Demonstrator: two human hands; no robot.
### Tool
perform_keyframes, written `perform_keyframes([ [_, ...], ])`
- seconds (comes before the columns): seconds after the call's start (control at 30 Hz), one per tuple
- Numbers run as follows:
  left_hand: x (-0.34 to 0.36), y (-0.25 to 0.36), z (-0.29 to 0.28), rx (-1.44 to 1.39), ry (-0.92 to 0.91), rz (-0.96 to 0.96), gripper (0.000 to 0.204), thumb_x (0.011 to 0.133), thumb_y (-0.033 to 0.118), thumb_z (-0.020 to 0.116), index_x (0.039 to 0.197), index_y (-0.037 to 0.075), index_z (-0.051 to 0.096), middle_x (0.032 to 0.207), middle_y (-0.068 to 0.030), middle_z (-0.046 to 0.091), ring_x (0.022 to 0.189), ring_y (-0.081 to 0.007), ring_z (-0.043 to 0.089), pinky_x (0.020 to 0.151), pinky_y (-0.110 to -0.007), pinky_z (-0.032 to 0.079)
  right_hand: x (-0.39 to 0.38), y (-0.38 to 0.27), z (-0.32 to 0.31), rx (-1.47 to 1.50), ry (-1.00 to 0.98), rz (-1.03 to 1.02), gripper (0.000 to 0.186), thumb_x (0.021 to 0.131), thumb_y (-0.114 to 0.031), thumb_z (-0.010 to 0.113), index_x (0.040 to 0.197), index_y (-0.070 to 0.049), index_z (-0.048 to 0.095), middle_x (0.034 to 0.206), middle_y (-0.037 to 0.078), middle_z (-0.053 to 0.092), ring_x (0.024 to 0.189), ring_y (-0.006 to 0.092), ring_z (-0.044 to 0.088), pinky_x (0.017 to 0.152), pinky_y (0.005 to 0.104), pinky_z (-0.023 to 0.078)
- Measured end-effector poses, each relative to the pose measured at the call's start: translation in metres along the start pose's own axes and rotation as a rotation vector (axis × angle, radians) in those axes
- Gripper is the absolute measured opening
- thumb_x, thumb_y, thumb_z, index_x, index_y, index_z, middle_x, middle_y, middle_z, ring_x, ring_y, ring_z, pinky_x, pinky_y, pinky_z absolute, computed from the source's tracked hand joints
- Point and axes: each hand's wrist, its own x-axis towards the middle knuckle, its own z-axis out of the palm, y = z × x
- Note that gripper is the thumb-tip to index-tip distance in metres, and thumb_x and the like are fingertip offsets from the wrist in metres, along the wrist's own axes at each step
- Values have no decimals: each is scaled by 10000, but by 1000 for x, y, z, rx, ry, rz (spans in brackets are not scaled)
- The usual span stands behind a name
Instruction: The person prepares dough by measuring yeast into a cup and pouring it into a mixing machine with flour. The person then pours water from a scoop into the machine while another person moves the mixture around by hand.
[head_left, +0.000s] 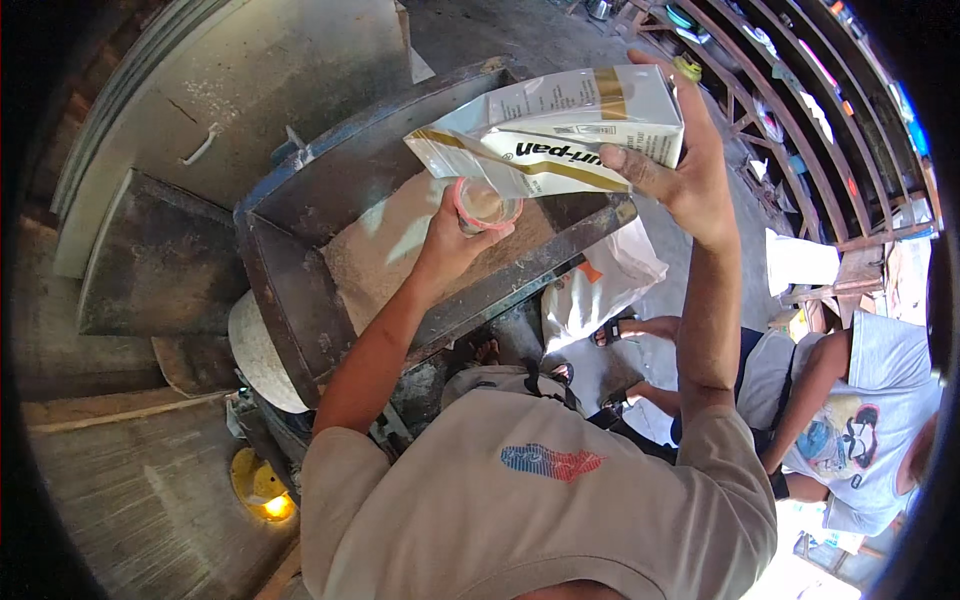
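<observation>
My left hand (462, 238) grips a small cup (485, 204) with a pink rim, holding some pale tan contents, over a long metal trough (283, 300). Pale brown powder (375, 270) covers much of the trough's bottom. My right hand (675, 170) is closed on a white and gold package (545, 110), held tilted on its side with its crumpled end just above the cup. Whether anything is falling from it I cannot tell.
A white sack (600, 290) stands beside the trough. A seated person (840, 410) is close on my right, near wooden shelves (830, 110) with items. Large metal panels (160, 110) stand at left, above a white round container (260, 345) and a yellow object (260, 485).
</observation>
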Motion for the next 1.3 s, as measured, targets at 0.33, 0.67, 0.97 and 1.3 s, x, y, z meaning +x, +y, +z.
perform_keyframes([
  [0.33, 1, -12, -1, -9, 2, 54, 706, 695, 228, 792, 1223, 18, 373, 1149, -120, 529, 1066, -204, 527, 913, -332, 414, 4, 0, 5, -17, -27, -40, 727, 660, -163, 810, 1278, -64, 440, 1081, 87, 576, 1009, 170, 541, 887, 294, 417],
  [0.67, 1, -13, 2, -85, -7, 45, 692, 696, 248, 790, 1201, 5, 385, 1119, -121, 550, 1051, -200, 537, 905, -335, 421, 3, 0, 2, -55, -26, -62, 720, 665, -151, 807, 1279, -67, 440, 1072, 86, 576, 1000, 159, 538, 881, 290, 420],
  [0.97, 1, -3, 2, -45, -11, 2, 695, 699, 237, 789, 1211, 8, 380, 1126, -115, 541, 1050, -193, 535, 902, -328, 426, 4, 3, -1, -28, -25, -48, 724, 661, -154, 809, 1279, -67, 440, 1075, 79, 573, 1002, 161, 540, 881, 295, 421],
  [1.3, 3, -5, 2, -44, -25, 22, 662, 705, 216, 784, 1179, 5, 374, 1122, -115, 538, 1051, -191, 536, 905, -320, 423, 8, 1, 1, -71, -27, -98, 715, 667, -193, 807, 1276, -78, 450, 1057, 90, 591, 987, 191, 565, 863, 299, 434],
])
